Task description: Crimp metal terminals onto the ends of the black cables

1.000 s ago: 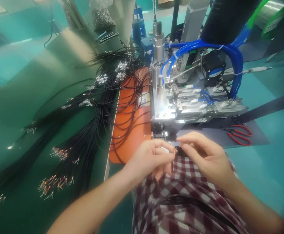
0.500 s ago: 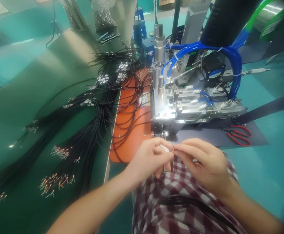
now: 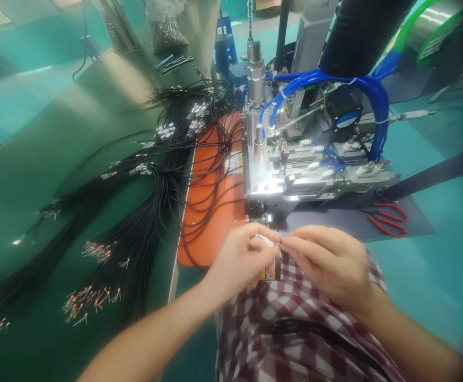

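My left hand and my right hand meet fingertip to fingertip just in front of the metal machine, above my checked shirt. Both are pinched on the thin stripped wire ends of a cable, which is small and mostly hidden by the fingers. The machine has a silver block, blue air hoses and a vertical cylinder. An orange plate lies to its left.
Bundles of black cables with stripped coloured ends spread over the green bench on the left. Red-handled pliers rest on a dark mat to the right of the machine. A bag of small metal parts stands at the back.
My right hand has drawn in leftward until its fingertips meet the left hand's. The view has shifted slightly; the machine sits a little higher in the frame.
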`<state>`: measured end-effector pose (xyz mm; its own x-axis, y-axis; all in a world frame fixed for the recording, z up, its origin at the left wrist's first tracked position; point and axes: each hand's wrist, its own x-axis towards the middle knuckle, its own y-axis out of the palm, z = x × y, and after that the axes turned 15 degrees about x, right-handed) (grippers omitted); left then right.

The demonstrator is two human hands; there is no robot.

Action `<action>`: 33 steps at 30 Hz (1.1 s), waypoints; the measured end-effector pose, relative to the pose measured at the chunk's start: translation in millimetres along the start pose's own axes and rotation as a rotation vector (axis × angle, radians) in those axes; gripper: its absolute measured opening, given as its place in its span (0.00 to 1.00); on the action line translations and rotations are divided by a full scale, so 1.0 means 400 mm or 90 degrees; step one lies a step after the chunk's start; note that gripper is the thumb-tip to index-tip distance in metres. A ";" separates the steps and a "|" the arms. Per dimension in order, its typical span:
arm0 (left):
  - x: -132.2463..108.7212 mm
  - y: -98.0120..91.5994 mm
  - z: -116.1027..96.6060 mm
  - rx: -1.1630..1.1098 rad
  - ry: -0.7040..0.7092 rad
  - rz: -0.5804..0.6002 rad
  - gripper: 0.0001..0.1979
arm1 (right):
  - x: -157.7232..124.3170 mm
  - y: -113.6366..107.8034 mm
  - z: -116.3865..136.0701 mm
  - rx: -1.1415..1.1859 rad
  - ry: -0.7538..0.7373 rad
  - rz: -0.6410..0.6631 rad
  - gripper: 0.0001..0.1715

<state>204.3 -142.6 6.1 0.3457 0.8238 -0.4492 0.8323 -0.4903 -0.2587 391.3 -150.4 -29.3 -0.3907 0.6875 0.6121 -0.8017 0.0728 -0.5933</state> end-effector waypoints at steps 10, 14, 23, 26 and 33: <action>0.002 -0.003 0.006 0.013 0.032 -0.050 0.05 | 0.023 0.011 0.022 0.237 0.212 -0.057 0.09; 0.004 0.001 0.009 0.021 0.036 -0.041 0.04 | 0.033 0.004 0.014 0.198 0.150 0.007 0.14; 0.005 -0.002 0.003 -0.009 0.030 -0.056 0.05 | -0.004 0.008 0.014 0.186 0.112 -0.011 0.09; 0.003 -0.001 0.002 -0.011 0.032 -0.050 0.05 | 0.002 0.009 0.021 0.246 0.252 -0.095 0.06; 0.000 0.016 0.013 0.007 0.073 -0.073 0.05 | 0.030 0.020 0.041 0.402 0.472 -0.090 0.06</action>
<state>207.2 -147.2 -0.1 0.2966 0.9015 -0.3153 0.8646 -0.3937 -0.3122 372.7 -153.4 -18.1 -0.0620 0.9971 0.0448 -0.9979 -0.0612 -0.0191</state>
